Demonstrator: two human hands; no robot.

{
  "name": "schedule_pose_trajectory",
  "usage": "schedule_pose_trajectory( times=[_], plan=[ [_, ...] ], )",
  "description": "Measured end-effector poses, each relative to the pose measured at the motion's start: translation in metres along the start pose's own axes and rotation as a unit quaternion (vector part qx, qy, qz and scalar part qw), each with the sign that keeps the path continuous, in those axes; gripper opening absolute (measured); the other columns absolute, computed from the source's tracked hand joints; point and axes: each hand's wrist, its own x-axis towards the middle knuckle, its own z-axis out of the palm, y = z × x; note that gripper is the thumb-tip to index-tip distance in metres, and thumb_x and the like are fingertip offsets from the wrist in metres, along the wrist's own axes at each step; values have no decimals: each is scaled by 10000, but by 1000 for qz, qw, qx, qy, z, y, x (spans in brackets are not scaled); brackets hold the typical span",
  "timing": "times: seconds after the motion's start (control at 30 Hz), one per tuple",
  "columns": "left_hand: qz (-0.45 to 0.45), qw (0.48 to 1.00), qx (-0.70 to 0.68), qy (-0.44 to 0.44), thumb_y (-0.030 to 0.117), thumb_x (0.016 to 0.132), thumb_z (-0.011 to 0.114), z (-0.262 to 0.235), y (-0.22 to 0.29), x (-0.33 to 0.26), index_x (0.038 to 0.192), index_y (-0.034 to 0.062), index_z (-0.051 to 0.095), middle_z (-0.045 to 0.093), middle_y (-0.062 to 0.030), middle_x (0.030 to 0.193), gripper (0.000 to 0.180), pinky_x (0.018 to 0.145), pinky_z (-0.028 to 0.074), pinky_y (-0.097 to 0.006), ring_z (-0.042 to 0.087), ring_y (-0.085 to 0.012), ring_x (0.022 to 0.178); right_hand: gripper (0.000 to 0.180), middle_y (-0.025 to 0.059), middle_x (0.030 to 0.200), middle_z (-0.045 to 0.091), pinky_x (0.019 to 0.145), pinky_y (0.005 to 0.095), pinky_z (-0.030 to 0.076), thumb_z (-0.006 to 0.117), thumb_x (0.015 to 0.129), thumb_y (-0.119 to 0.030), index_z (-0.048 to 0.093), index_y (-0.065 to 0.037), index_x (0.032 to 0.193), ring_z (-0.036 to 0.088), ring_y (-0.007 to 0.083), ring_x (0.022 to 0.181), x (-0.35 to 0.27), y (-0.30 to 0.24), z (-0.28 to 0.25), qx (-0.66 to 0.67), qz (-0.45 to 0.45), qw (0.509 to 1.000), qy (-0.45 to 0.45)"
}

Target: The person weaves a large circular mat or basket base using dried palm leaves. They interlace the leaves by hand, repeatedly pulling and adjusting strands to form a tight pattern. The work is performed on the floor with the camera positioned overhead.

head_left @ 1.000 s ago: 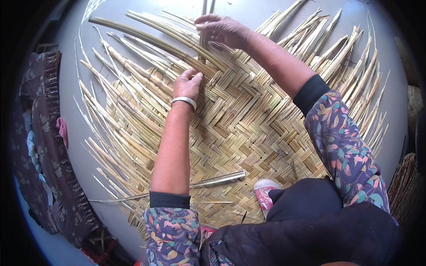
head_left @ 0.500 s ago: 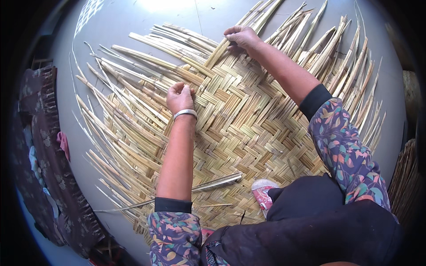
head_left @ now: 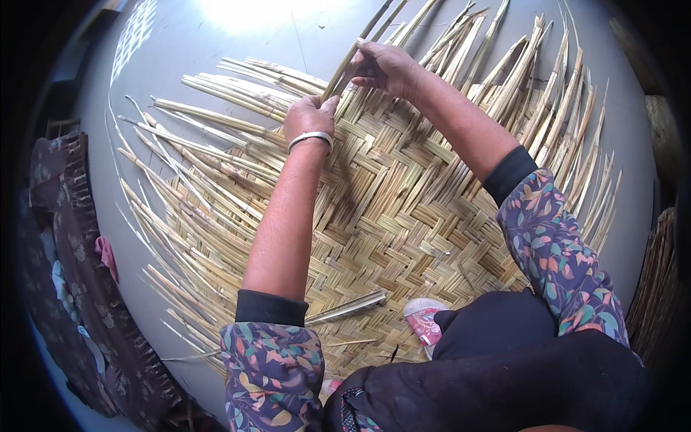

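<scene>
Since the earlier frame, the left hand (head_left: pixel 309 119) has moved up and rightward, closing on the right hand (head_left: pixel 389 70), and the raised strips (head_left: pixel 338 79) between them now reach past the right hand to the top edge of the view.

At the far left lies a dark patterned cloth (head_left: pixel 79 237), with a small pink cloth (head_left: pixel 106 255) at its inner edge. Next comes the grey floor (head_left: pixel 194 50), and over it a fan of loose strip ends (head_left: pixel 209 216) spreading from the left side of the woven mat (head_left: pixel 403 198). The mat lies on the floor under both hands, its zigzag weave filling the middle.

The left hand, a pale bangle (head_left: pixel 311 137) at its wrist, is near the mat's upper left part; its grip is narrow, thumb and fingers closed on the lower part of the raised strips. Below, a split strip (head_left: pixel 349 306) lies loose across the mat. Just right and higher, the right hand has its fingertips narrowed on the same strips, the other fingers curled. A pink-and-white shoe (head_left: pixel 423 320) rests on the mat lower down. More loose ends fan out at upper right, and a brown bundle (head_left: pixel 653 277) stands at the far right.
</scene>
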Motion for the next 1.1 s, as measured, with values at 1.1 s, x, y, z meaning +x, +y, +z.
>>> schedule_pose_trajectory(
  times=[1.1],
  plan=[
    [-29, 990, -117, 79, 221, 726, 626, 8, -9, 18, 966, 45, 656, 674, -179, 924, 299, 803, 491, -377, 655, -312, 868, 301, 131, 988, 645, 865, 311, 457, 609, 801, -156, 595, 17, 1047, 601, 197, 949, 18, 20, 31, -411, -162, 896, -50]
  ],
)
